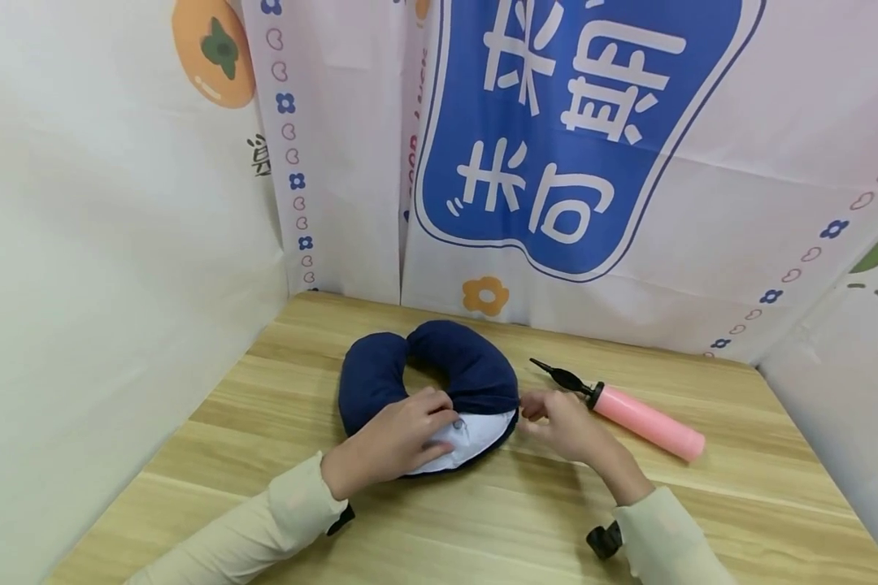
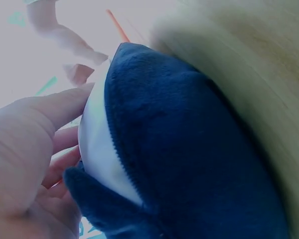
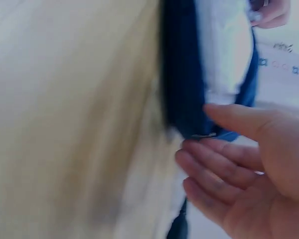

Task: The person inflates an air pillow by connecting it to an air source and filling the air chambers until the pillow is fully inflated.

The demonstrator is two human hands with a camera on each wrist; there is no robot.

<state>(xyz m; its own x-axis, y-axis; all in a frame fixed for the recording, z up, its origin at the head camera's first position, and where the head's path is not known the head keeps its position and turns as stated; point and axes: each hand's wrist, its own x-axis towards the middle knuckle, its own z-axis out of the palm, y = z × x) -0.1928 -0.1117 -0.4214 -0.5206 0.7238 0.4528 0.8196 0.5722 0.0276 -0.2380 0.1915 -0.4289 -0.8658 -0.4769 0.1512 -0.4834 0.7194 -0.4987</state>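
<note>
A navy U-shaped neck pillow (image 1: 475, 357) lies on the table, its cover unzipped along the near side. White inner material (image 1: 483, 435) shows through the opening, with a small round valve (image 1: 458, 424) on it. My left hand (image 1: 402, 431) rests over this opening, fingers near the cover's edge and thumb lower on the white part. In the left wrist view, the zipper teeth (image 2: 114, 144) border the white material. My right hand (image 1: 563, 422) is at the pillow's right end, thumb and fingers apart around the metal zipper pull (image 3: 204, 135).
A pink hand pump (image 1: 651, 422) with a black nozzle lies to the right of the pillow on the wood-grain table (image 1: 454, 536). White printed cloth (image 1: 351, 203) hangs behind the table, and white walls (image 1: 117, 244) stand at its sides.
</note>
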